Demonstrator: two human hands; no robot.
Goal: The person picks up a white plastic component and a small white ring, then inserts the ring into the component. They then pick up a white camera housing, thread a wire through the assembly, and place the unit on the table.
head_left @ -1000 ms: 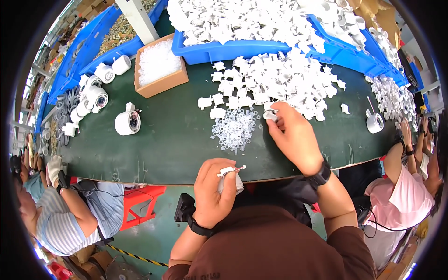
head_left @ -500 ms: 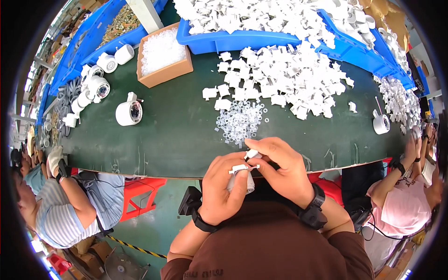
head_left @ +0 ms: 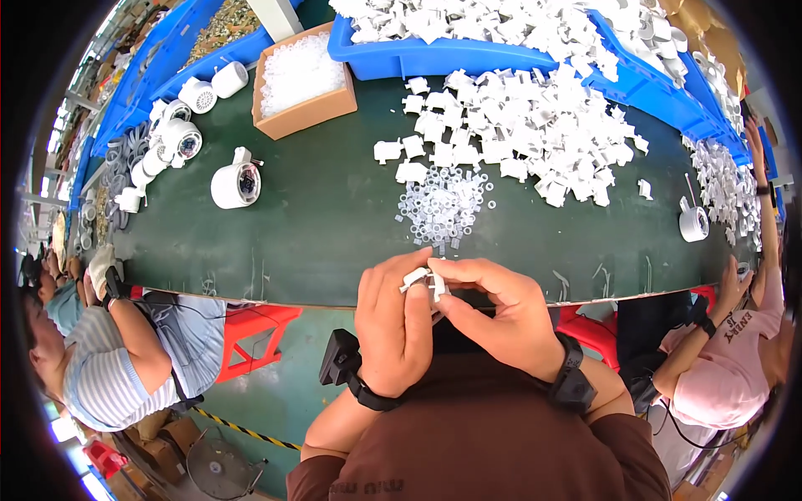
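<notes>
The left hand [head_left: 391,327] gripped a white part [head_left: 414,276], thumb laid along it, while the right hand [head_left: 511,311] pinched a white piece [head_left: 439,289] between thumb and fingertips just beside it. Both sat at the near edge of the worktop [head_left: 334,225], nearer the person than the loose rings [head_left: 443,204]. Fingers hid whether they touched. Good handling seemed to call for a steady left hand, small square-on right-hand moves, light pressure, and working farther in, lest anything drop.
</notes>
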